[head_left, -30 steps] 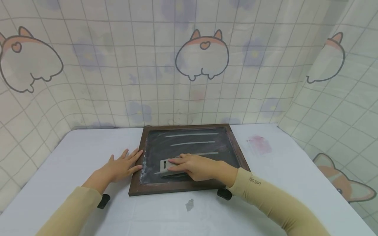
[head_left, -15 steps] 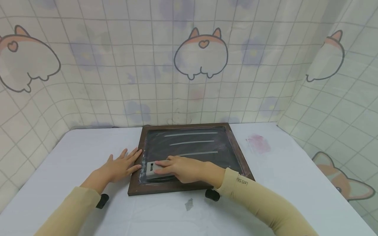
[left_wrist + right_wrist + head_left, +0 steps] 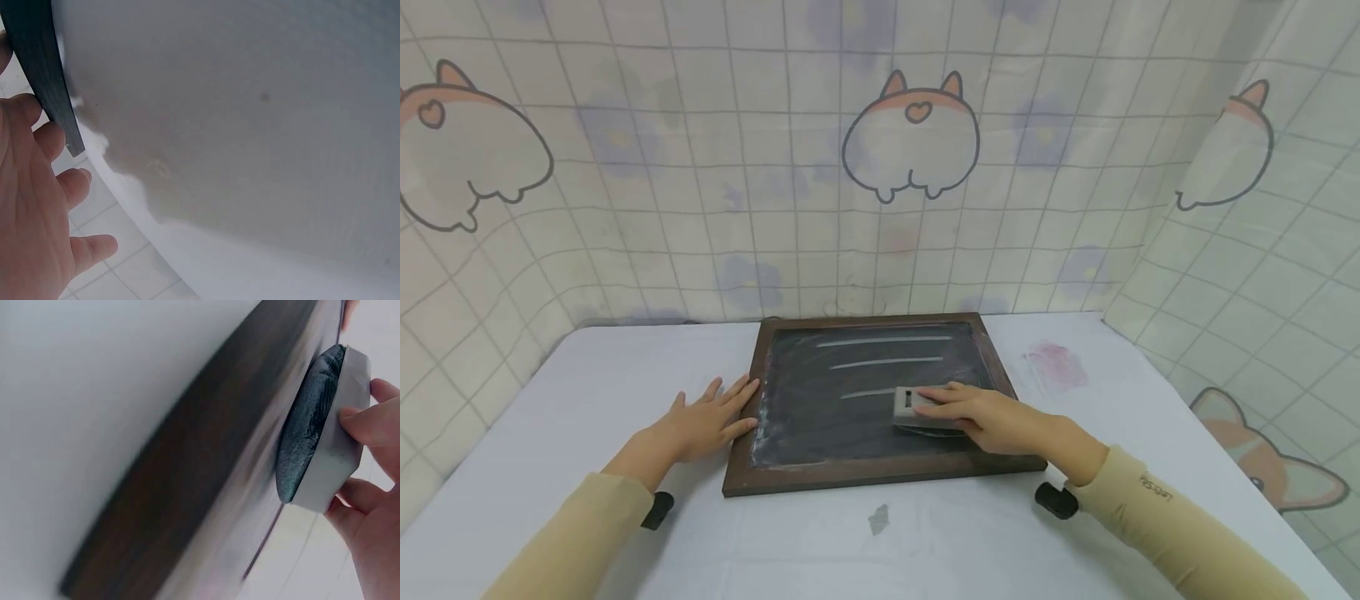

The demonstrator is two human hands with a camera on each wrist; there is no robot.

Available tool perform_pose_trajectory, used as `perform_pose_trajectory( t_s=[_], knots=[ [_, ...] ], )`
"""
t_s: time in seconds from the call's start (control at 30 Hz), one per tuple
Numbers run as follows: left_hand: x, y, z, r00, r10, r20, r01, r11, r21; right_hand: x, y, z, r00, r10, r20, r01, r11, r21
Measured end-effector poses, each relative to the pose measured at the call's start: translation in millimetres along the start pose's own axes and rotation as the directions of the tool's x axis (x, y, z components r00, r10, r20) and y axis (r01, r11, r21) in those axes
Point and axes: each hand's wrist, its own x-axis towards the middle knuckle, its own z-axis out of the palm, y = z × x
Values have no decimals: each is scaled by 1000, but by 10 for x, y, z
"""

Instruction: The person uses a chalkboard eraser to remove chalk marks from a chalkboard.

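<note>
A blackboard (image 3: 820, 433) in a brown wooden frame lies on the white table, bearing three pale chalk lines on its upper half. My right hand (image 3: 992, 417) grips a grey blackboard eraser (image 3: 904, 408) on the right half of the board, over the right end of the lowest line. In the right wrist view, thumb and fingers clasp the casing of the eraser (image 3: 334, 450), and its dark felt faces the board. My left hand (image 3: 700, 427) lies with fingers spread, their tips touching the left side of the frame (image 3: 47, 75).
The white table (image 3: 955, 542) has a pink smudge (image 3: 1057, 367) right of the board and a grey-green mark (image 3: 878, 519) in front of it. A patterned curtain (image 3: 722, 167) rises behind and along both sides. A black wrist device (image 3: 1057, 501) sits under the right wrist.
My right hand and the eraser went left across the lower board, then swept back to the right. The lowest chalk line's right part is now covered or gone. The left hand stays put.
</note>
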Motion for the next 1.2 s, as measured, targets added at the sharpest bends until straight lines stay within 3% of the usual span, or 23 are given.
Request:
perform_pose_trajectory(
  t_s=[0.13,0.23,0.33,0.5,0.67,0.9,1.2],
  knots=[
    [-8,-2,-21,1000,5,-4,-5,1000,0,-291,113,-82,999,16,-41,-17,999,-29],
    [-6,5,-34,1000,7,-9,-7,1000,3,-427,155,-144,998,59,-26,-60,998,-24],
    [0,9,-36,1000,7,-10,-7,1000,5,-492,169,-180,995,102,7,-102,995,-21],
    [21,11,-24,1000,-2,-6,2,1000,0,-468,155,-188,997,76,14,-75,994,-82],
    [12,4,-27,1000,-9,-3,9,1000,2,-247,77,-119,997,62,51,-55,991,-122],
    [12,-11,1,1000,-4,2,4,1000,-5,235,-167,47,981,112,159,-81,979,-189],
    [-2,-3,8,1000,-4,-3,4,1000,-14,685,-408,209,985,53,165,-13,973,-230]
  ],
)
